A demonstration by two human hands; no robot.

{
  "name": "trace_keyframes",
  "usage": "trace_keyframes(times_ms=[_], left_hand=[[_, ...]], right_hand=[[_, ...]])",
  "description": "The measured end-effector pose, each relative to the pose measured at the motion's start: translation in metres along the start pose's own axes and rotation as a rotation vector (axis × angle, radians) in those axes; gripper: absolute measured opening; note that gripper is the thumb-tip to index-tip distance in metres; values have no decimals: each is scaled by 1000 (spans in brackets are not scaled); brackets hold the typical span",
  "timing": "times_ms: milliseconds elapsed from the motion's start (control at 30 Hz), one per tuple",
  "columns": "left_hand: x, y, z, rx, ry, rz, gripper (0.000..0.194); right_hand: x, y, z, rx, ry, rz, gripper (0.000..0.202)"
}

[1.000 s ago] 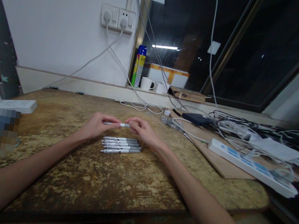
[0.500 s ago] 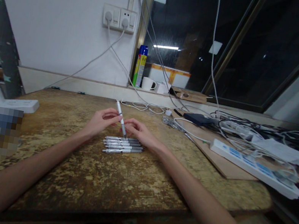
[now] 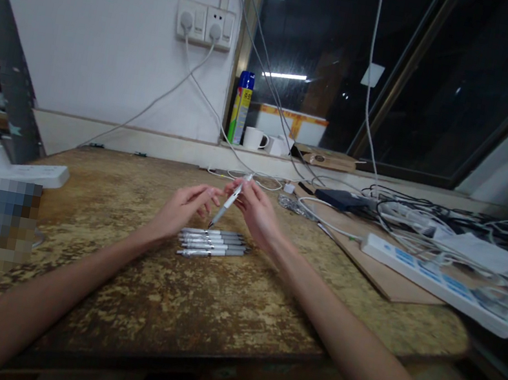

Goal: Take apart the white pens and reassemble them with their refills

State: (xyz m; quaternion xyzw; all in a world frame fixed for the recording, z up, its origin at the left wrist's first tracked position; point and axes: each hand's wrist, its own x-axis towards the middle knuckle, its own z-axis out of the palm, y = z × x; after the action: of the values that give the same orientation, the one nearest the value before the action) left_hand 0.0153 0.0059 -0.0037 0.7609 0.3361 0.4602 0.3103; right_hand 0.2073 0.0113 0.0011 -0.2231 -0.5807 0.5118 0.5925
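On the worn wooden table point(image 3: 165, 305) lies a row of pens point(image 3: 213, 246), side by side with their grey ends toward the right, and everything else can be placed from it. Just beyond the row, the right hand point(image 3: 257, 210) pinches a white and grey pen point(image 3: 231, 200) near its upper white end, between thumb and fingers. This pen is tilted, its grey end pointing down toward the row; whether the tip touches the pens there, I cannot tell. The left hand point(image 3: 185, 207) is beyond the row's left end, its fingers loosely curled and a little apart, near the held pen but gripping nothing visible. Well to the right of the row, a white power strip point(image 3: 441, 286) lies slantwise by a flat brown board point(image 3: 380, 271). Far behind the row, a white mug point(image 3: 253, 139) stands beside a spray can point(image 3: 241, 112) on the windowsill point(image 3: 268, 162).
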Motion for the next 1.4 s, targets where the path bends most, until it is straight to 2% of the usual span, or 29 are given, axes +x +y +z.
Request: trace_keyframes(times_ms=[133,333,533,700,1200,1400], left_hand=[[2,-9,-8,49,39,-2,49],[-3,-19,-12,262,5,2,51],[-4,-22,-17,380,-14,13,51],[-3,-26,-21,413,-27,4,50],[-4,-25,-20,463,-55,-17,48],[-4,-23,-19,478,-73,-29,48]], right_hand=[[2,-13,-6,163,91,45,17],[2,-21,-12,151,39,60,39],[1,-25,-11,156,31,34,37],[2,-27,-13,115,70,11,42],[2,-28,-16,469,-5,29,32],[3,-30,-17,465,41,48,33]])
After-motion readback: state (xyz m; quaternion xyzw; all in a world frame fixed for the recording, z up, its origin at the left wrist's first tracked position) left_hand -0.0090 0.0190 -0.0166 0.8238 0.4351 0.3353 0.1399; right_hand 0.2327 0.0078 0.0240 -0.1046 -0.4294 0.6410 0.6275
